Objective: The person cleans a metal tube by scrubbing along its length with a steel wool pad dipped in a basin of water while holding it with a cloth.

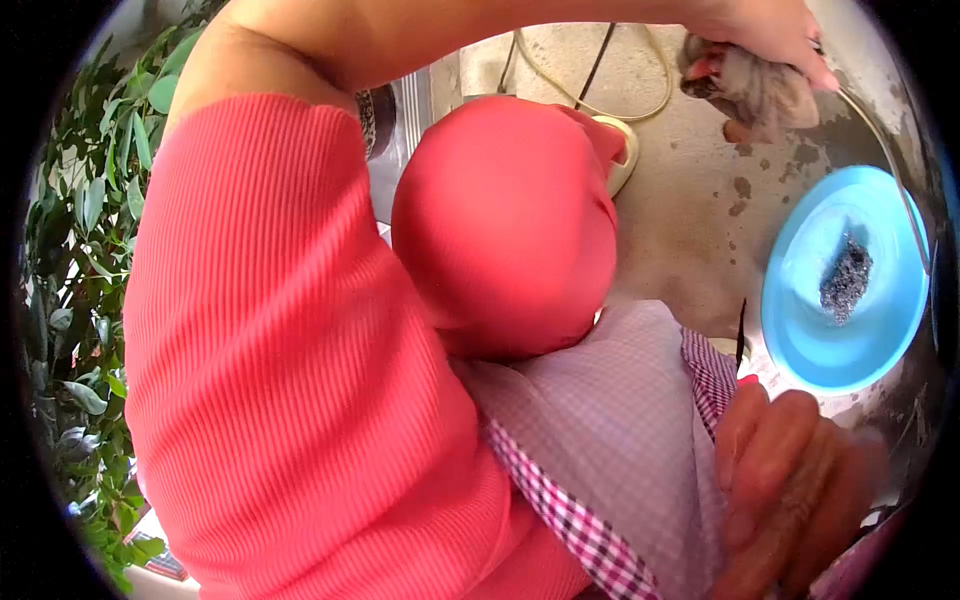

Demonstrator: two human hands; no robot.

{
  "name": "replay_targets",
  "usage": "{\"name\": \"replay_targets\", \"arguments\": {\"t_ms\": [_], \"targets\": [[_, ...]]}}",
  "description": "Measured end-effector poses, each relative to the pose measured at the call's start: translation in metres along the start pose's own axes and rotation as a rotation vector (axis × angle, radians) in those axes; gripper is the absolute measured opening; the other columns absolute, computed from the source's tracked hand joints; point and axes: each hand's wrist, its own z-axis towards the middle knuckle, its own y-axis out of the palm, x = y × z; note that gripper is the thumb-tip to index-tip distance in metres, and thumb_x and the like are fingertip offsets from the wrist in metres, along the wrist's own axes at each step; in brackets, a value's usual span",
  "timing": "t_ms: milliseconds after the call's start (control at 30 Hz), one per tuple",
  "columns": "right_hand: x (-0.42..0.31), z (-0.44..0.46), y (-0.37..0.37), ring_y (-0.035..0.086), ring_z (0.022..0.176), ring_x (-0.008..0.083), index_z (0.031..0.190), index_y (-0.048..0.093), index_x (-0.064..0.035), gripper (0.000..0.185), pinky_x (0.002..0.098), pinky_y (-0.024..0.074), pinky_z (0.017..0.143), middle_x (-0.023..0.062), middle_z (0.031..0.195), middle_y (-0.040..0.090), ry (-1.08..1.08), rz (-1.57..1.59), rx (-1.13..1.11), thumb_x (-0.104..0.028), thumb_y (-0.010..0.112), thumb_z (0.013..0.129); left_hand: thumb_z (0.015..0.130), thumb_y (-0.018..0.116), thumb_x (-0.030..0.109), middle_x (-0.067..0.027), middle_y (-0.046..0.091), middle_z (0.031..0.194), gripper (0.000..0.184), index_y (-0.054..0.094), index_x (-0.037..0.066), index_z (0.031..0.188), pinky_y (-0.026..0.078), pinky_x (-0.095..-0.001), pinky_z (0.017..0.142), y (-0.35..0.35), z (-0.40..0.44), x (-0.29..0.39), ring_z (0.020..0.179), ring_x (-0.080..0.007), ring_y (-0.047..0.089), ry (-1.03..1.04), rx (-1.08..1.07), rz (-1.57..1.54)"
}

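Observation:
At the top right, my left hand (775, 40) has its fingers closed over a grey-brown striped bundle (755, 90), soft-looking, with a small pink-red patch; its exact kind is unclear. A thin pale curved tube (885, 140) runs from beside that hand down to the rim of a light-blue basin (785, 290). Inside the basin lies a dark, speckled clump (848, 280). Lower right, my right hand (785, 480) is curled with its fingers bent, close to the apron and below the basin. Whatever it may hold is hidden, and part of it is blurred.
A checked apron (620, 390) covers my lap beside a raised knee in red cloth (510, 220). Behind the knee shows a pale yellow shoe (625, 160). A cream cable (665, 70) loops over the wet-spotted concrete floor (680, 220). Leafy plants (90, 250) line the left.

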Motion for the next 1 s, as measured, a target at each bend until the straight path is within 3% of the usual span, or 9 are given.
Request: {"name": "replay_targets", "arguments": {"t_ms": [167,200,400,567,700,733,800,900,1000], "targets": [[0.008,0.0,0.005,0.046,0.096,0.0275,0.086,0.052,-0.0024,0.015,0.0349,0.0344,0.084,0.0081,0.088,0.052,0.042,-0.037,-0.014,-0.003,0.055,0.072,0.075,0.061,0.025,-0.0171,0.064,0.085,0.029,0.064,0.002,0.093,0.046,-0.033,0.072,-0.003,-0.003,0.009,0.076,-0.0233,0.06,-0.027,-0.017,-0.083],[0.008,0.001,0.005,0.046,0.097,0.0275,0.087,0.052,-0.0025,0.016,0.0351,0.0341,0.085,0.0083,0.089,0.053,0.048,-0.046,-0.014,-0.002,0.055,0.072,0.076,0.061,0.022,-0.016,0.064,0.087,0.027,0.063,0.003,0.095,0.045,-0.0327,0.074,0.007,0.009,-0.01,0.079,-0.0221,0.059,0.11,-0.003,-0.156],[0.01,0.0,0.005,0.045,0.101,0.0276,0.093,0.053,-0.0027,0.021,0.0366,0.0322,0.09,0.0091,0.097,0.054,0.077,-0.076,-0.009,0.0,0.054,0.073,0.077,0.06,0.019,-0.0131,0.064,0.084,0.023,0.063,0.002,0.093,0.045,-0.0322,0.07,0.008,-0.005,0.002,0.074,-0.02,0.058,-0.076,-0.036,-0.261],[0.007,-0.003,-0.003,0.045,0.105,0.0277,0.098,0.053,-0.0029,0.026,0.0377,0.0306,0.095,0.0098,0.104,0.055,0.075,-0.133,-0.003,0.003,0.053,0.073,0.081,0.058,0.021,-0.0107,0.063,0.075,0.02,0.063,0.003,0.087,0.045,-0.0321,0.067,0.015,0.001,-0.001,0.069,-0.0193,0.056,-0.037,-0.07,-0.22],[0.01,-0.011,-0.06,0.044,0.108,0.0277,0.102,0.054,-0.003,0.03,0.0387,0.0294,0.098,0.0104,0.109,0.056,0.128,-0.455,0.036,0.004,0.052,0.074,0.088,0.052,0.024,-0.0071,0.059,0.072,0.023,0.06,0.003,0.085,0.044,-0.0277,0.056,0.011,0.004,0.015,0.061,-0.0154,0.054,-0.157,-0.13,-0.013],[0.018,-0.02,-0.09,0.044,0.108,0.0277,0.103,0.054,-0.003,0.03,0.0389,0.029,0.099,0.0106,0.111,0.056,0.179,-0.648,0.042,0.005,0.052,0.074,0.089,0.051,0.025,-0.0051,0.059,0.073,0.024,0.06,0.003,0.088,0.044,-0.0268,0.054,0.006,0.001,0.006,0.06,-0.0144,0.053,-0.041,-0.204,-0.211],[0.054,-0.059,-0.161,0.037,0.119,0.0308,0.112,0.05,-0.0073,0.036,0.0416,0.0287,0.1,0.012,0.123,0.047,0.271,-1.096,0.031,-0.002,0.055,0.077,0.088,0.055,0.024,-0.0051,0.062,0.088,0.029,0.059,0.005,0.11,0.045,-0.0261,0.075,0.025,0.014,-0.015,0.083,-0.012,0.057,0.053,-0.165,-0.163],[0.096,-0.092,-0.202,0.023,0.13,0.0343,0.129,0.039,-0.0159,0.059,0.0485,0.0248,0.103,0.0118,0.141,0.022,0.662,-1.527,0.217,-0.01,0.064,0.076,0.089,0.051,0.012,-0.0081,0.063,0.092,0.026,0.055,0.002,0.113,0.044,-0.0249,0.082,0.036,0.023,-0.001,0.088,-0.0137,0.058,0.011,-0.248,-0.192],[0.148,-0.108,-0.225,0.017,0.132,0.0351,0.133,0.033,-0.0186,0.07,0.0511,0.0247,0.103,0.0113,0.144,0.012,0.663,-1.443,0.26,-0.011,0.067,0.073,0.088,0.05,0.005,-0.009,0.063,0.096,0.025,0.053,-0.001,0.112,0.044,-0.024,0.084,0.061,0.049,0.012,0.093,-0.0142,0.057,-0.125,-0.315,-0.302]]}}
